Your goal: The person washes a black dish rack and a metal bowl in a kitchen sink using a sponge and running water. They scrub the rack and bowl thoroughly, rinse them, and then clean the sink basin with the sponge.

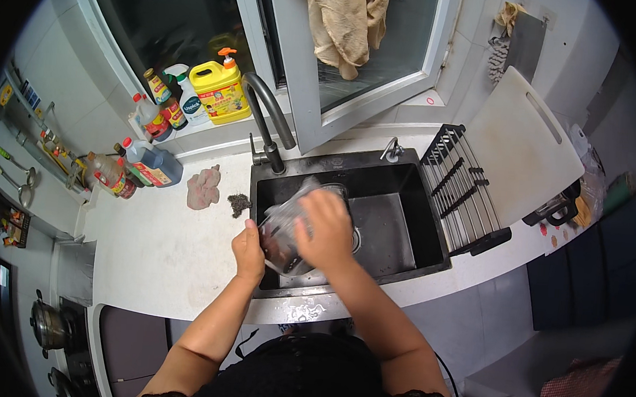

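Over the left part of the black sink (393, 237), my left hand (248, 253) is closed on the edge of a thin, see-through plastic thing (281, 234), thumb uppermost. Whether it is a bag or a container I cannot tell; a dark reddish patch shows through it. My right hand (325, 228) is against its upper right side, the fingers smeared by motion. Behind both hands the dark grey faucet (268, 114) arches over the sink. A dark scouring pad (238, 205) and a crumpled pinkish cloth (204, 188) lie on the counter left of the sink.
A dish rack (466, 190) stands right of the sink, with a white cutting board (520, 150) leaning beside it. A yellow pump jug (221, 92) and several bottles line the sill and the white counter (149, 242) at left. A window sash (387, 56) stands ajar, draped with a tan cloth (345, 23).
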Motion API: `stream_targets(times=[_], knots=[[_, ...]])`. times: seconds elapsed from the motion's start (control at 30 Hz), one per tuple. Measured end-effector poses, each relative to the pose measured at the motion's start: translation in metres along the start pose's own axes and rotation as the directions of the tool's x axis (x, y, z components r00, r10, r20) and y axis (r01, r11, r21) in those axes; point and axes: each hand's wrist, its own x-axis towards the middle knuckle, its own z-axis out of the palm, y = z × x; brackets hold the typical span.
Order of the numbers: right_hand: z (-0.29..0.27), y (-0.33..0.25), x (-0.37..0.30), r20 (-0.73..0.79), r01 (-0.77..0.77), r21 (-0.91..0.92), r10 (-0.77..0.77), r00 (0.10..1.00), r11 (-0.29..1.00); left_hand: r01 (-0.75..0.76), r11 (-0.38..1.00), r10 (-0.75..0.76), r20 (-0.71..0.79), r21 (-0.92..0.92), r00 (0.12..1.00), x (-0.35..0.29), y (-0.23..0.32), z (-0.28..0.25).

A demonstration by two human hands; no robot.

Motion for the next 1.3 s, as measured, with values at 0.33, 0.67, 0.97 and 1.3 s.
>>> stream_targets(times=[0.33,0.67,0.97,1.3], knots=[[0.017,0.107,-0.043,0.536,-0.592,0.756,0.782,0.319,-0.278,-0.136,0.975,0.138,-0.002,-0.177,0.99,0.006,0.005,-0.022],[0.001,-0.028,-0.001,0.121,0.153,-0.104,-0.14,0.983,0.983,0.002,0.998,-0.002,0.002,-0.056,1.0,0.011,-0.028,-0.018],[0.024,0.097,-0.039,0.151,-0.623,0.511,0.652,0.743,0.592,0.339,0.629,-0.412,0.07,-0.7,0.909,0.004,-0.018,-0.012],[0.04,-0.005,-0.11,0.209,-0.283,-0.048,0.287,0.935,0.958,0.511,0.339,-0.878,-0.071,-0.79,0.473,0.008,-0.097,-0.028]])
